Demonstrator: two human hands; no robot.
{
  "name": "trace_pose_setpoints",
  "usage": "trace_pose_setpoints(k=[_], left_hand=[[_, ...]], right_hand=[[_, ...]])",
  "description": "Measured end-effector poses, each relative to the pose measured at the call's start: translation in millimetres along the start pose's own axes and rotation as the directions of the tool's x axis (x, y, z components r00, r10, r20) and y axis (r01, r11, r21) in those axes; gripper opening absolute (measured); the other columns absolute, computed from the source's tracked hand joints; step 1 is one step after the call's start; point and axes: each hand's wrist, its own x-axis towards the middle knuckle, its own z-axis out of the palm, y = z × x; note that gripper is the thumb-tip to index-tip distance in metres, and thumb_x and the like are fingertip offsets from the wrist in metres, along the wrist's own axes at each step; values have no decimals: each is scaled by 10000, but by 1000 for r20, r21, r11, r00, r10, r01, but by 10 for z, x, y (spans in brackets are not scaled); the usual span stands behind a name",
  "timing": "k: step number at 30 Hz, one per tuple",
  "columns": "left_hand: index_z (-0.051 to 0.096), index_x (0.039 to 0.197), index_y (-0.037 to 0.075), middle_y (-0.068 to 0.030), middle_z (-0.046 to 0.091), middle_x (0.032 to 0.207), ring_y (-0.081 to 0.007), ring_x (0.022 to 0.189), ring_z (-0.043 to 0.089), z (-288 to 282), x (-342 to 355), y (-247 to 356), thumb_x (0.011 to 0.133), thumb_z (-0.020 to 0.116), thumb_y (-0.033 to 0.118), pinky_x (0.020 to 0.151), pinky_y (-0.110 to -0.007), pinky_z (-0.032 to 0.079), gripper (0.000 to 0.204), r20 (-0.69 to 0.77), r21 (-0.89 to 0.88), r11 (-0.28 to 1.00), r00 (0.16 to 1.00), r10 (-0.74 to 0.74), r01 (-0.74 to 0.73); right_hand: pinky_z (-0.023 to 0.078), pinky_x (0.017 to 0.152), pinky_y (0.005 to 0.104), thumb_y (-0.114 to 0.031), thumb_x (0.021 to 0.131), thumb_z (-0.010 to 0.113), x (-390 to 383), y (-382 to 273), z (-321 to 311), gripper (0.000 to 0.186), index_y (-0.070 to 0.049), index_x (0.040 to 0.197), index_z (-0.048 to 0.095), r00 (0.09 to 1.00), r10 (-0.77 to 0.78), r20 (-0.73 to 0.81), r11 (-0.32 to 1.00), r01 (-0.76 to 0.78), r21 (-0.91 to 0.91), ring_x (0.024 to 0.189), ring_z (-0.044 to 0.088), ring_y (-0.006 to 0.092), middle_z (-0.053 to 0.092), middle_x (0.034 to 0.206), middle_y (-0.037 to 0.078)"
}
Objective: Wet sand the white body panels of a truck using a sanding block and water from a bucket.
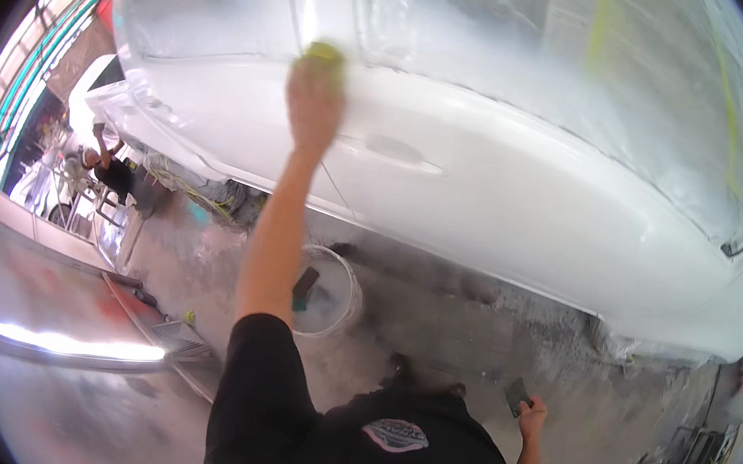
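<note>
My left arm stretches up to the white car (pixel 519 202). At the pillar beside the window, my left hand (pixel 314 108) is closed on a yellow-green sponge (pixel 325 51), pressed to the bodywork; both are blurred by motion. Below and right of it is the door handle (pixel 398 151). Low at my side, away from the car, my right hand (pixel 533 417) grips a thin dark grey sanding sheet (pixel 516 396) by its edge. Hazy plastic film (pixel 490 54) covers the windows, with yellow tape (pixel 601 25) running across it.
A white bucket (pixel 354 298) stands on the floor by the car, a dark block (pixel 304 283) inside. Another person (pixel 113 170) is at the far left. A lit strip lamp (pixel 70 342) lies lower left. Frames and panels (pixel 700 461) lean at the lower right.
</note>
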Motion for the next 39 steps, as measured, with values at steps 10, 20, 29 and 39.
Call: trace_pose_setpoints(k=[10,20,29,39], left_hand=[[592,1465,111,-265,525,1456,-535,1402,467,311,-204,2658,974,653,288,1154,-710,364,525,-37,-18,995,994,102,-103],[630,1485,192,-152,488,1564,-500,1461,412,138,-657,3580,934,663,147,1257,-686,291,554,82,-436,840,916,394,-323],[576,1474,12,-349,441,1541,-545,1411,415,66,-710,1091,1025,639,196,1177,-645,352,490,5,-198,925,944,-329,323],[673,1383,66,-262,450,1513,-515,1366,382,35,-707,1584,989,674,161,1142,-626,347,405,-35,-325,943,996,-84,68]], right_hand=[[565,787,485,-163,837,750,-536,1123,-267,313,98,1009,742,974,223,37,975,-223,-10,839,723,424,741,880,275],[542,732,455,-124,875,737,288,326,-473,265,97,1020,720,982,-5,-190,981,42,190,773,707,355,730,857,230],[541,688,417,-96,882,727,-576,575,-41,219,85,1005,717,980,177,-95,984,-173,52,723,688,264,721,807,202],[555,775,483,-180,862,729,-1190,37,-161,268,61,979,732,919,287,-269,952,-304,-25,828,736,413,744,866,250]])
